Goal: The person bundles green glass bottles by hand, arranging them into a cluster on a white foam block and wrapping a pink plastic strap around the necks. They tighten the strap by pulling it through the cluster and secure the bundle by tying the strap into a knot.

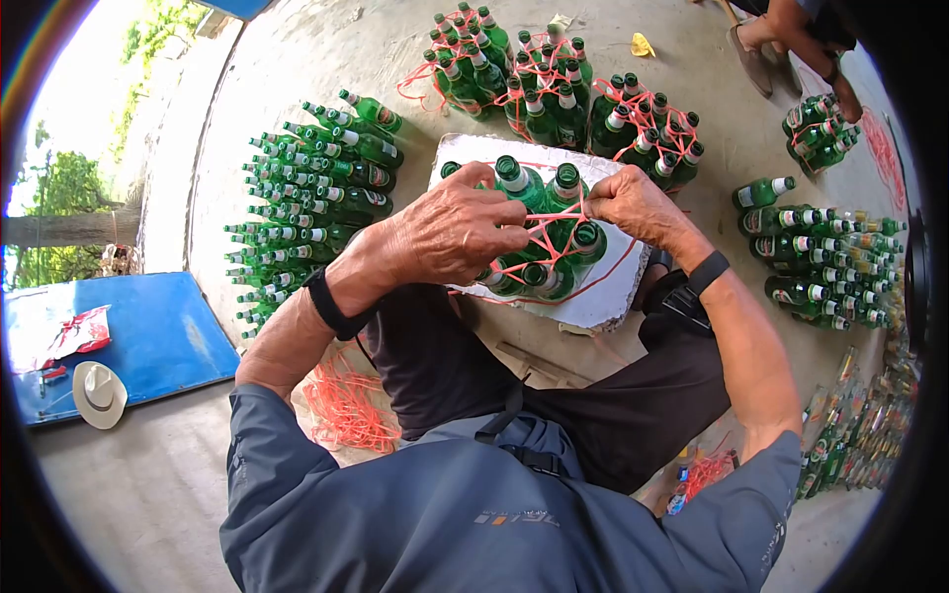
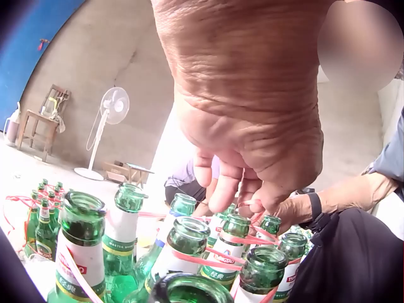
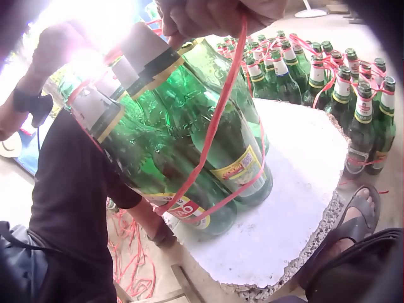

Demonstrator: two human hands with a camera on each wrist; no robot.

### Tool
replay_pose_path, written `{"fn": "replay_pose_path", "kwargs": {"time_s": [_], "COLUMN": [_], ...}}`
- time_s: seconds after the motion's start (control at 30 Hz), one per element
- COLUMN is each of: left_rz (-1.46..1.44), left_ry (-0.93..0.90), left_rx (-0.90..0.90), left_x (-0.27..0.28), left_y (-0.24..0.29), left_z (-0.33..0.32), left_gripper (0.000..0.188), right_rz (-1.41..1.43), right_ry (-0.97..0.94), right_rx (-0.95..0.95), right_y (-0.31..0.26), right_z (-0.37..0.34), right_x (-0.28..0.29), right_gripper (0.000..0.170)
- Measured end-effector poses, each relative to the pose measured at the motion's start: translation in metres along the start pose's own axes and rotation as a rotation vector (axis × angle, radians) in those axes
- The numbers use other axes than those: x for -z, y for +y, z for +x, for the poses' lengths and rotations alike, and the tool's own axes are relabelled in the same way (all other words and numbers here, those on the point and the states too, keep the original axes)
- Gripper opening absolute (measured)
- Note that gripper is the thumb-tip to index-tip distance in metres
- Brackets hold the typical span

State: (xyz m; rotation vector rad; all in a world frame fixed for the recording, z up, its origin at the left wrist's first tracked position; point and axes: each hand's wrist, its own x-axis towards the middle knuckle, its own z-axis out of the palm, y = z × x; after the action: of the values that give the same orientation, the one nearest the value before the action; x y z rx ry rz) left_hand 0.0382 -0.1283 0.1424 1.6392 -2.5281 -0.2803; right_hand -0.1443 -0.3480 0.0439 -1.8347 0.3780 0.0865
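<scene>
Several green bottles stand upright in a cluster on a pale slab, with red plastic strap round their lower parts and crossing between their necks. Over the near-left side of the cluster, the left hand pinches strap between thumb and fingers; the left wrist view shows this hand above the bottle mouths. At the cluster's right, the right hand grips strap with curled fingers. In the right wrist view, a length runs down the bottles' side from that hand. Its fingertips are partly hidden.
Strapped bottle bundles stand beyond the slab. Loose bottles stand in groups at left and right. Red strap lies heaped by the left leg. Another person is at the upper right. A hat and blue board lie left.
</scene>
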Motion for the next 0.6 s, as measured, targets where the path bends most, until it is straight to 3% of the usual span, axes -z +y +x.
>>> {"fn": "replay_pose_path", "kwargs": {"time_s": [0.23, 0.6], "left_rz": [0.079, 0.082], "left_ry": [0.033, 0.136], "left_rx": [0.014, 0.049], "left_x": [0.003, -0.01], "left_y": [0.002, 0.01], "left_z": [-0.002, -0.004], "left_gripper": [0.018, 0.019], "right_rz": [0.071, -0.04], "right_ry": [-0.022, -0.026], "right_rx": [0.014, -0.01], "right_y": [0.001, -0.007], "right_z": [0.003, -0.002], "right_x": [-0.006, 0.002], "right_gripper": [0.018, 0.018]}}
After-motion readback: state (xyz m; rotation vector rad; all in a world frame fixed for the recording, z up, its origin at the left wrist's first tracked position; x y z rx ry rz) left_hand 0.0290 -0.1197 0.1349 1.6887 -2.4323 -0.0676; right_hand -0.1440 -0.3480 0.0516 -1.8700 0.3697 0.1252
